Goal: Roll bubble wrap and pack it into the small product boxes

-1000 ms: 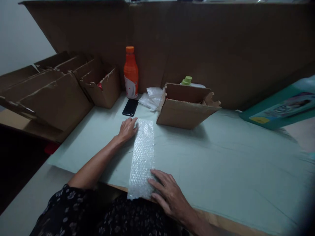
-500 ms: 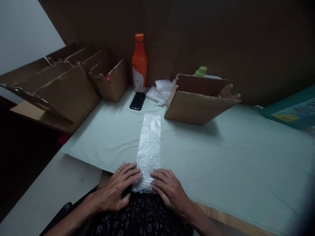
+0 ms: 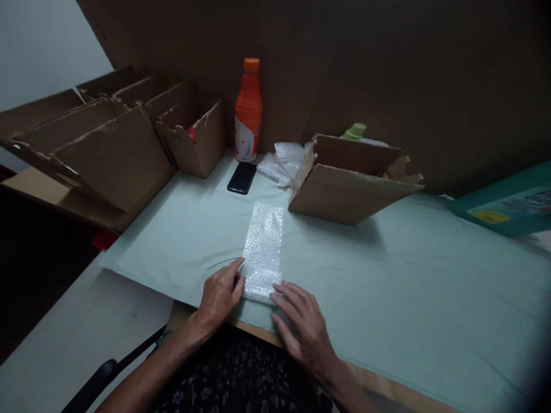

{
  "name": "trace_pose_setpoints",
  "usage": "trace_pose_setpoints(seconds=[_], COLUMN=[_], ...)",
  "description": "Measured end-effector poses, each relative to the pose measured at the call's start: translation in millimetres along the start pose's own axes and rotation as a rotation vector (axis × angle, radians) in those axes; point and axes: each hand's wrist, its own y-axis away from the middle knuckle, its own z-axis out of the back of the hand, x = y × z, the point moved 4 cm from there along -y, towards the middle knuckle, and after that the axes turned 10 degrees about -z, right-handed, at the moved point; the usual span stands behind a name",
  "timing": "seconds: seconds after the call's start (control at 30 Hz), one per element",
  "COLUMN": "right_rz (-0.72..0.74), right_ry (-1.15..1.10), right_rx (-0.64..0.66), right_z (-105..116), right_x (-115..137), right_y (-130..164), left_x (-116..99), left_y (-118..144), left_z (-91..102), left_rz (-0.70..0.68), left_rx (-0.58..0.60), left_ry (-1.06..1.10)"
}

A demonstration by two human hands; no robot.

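The person's left hand (image 3: 221,294) and right hand (image 3: 303,327) are both bare, with no rings, watch or gloves showing. The forearms are uncovered as far as the lower edge of the view, with no sleeve over them. Below, the person wears a dark, nearly black garment (image 3: 241,378) printed all over with small pale flowers.

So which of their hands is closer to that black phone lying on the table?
The left hand. It rests at the bubble wrap's near left corner, below the phone; the right hand lies lower and further right.
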Motion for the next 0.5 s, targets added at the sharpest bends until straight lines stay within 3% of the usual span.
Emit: trace_pose_setpoints(seconds=[0.13,0.3,0.4,0.5], right_rz=[0.073,-0.010,-0.154,-0.181], right_ry=[0.098,-0.128,-0.227,-0.129], right_rx=[0.081,0.165,0.213,0.062], right_z=[-21,-20,-17,-10], right_x=[0,-3,-5,-7], right_y=[-5,-15,-17,-16], left_x=[-7,-28,-25,-15], left_y=[7,29,33,21], left_z=[11.9,32.1,27.0,14.7], left_rz=[-0.107,-0.360,-0.294,-0.189], left_rx=[-0.082,-0.048,0.009,-0.004], left_ry=[-0.007,0.078,0.122,0.064])
